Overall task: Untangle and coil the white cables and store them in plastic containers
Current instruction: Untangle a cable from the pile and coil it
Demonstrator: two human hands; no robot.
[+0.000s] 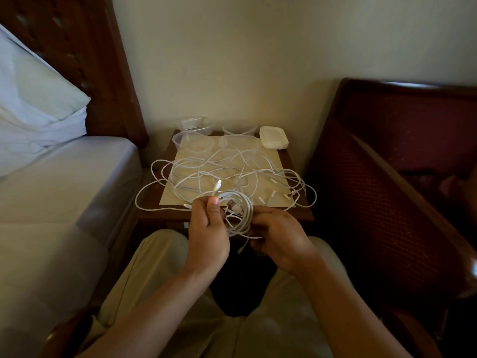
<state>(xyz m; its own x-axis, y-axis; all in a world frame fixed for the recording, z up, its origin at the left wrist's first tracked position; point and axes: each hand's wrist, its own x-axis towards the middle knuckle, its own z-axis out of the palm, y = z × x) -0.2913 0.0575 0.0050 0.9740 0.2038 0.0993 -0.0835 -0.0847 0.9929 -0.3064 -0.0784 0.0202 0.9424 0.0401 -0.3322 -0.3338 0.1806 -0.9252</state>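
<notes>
Seated view over a small dark wooden counter (296, 215) standing between a bed (64, 189) and a dark red upholstered chair (400, 164). I am watching the left hand (207, 233) pinching one white cable end between thumb and fingers, its connector plug (216, 188) pointing upward, probably so that the free end is staying identifiable while the rest is being gathered. The right hand (278, 236) is curling around a partly wound coil of white cable (241, 213), held just above the counter's near edge; I am judging that this grip is keeping the loops from springing apart. Behind the hands, the loose tangle of thin white cables (232, 171) is lying spread across a pale paper sheet (268, 156), with several loops hanging over the counter's left and right edges and a few small plugs showing at the right. Four clear plastic containers (193, 142) are waiting open at the back, near the wall, with a stack of white lids (273, 137) just beside them at the right; one rear container seems to be holding something pale, though I cannot tell what. Coiling is looking early in progress, with most cable not yet sorted.
</notes>
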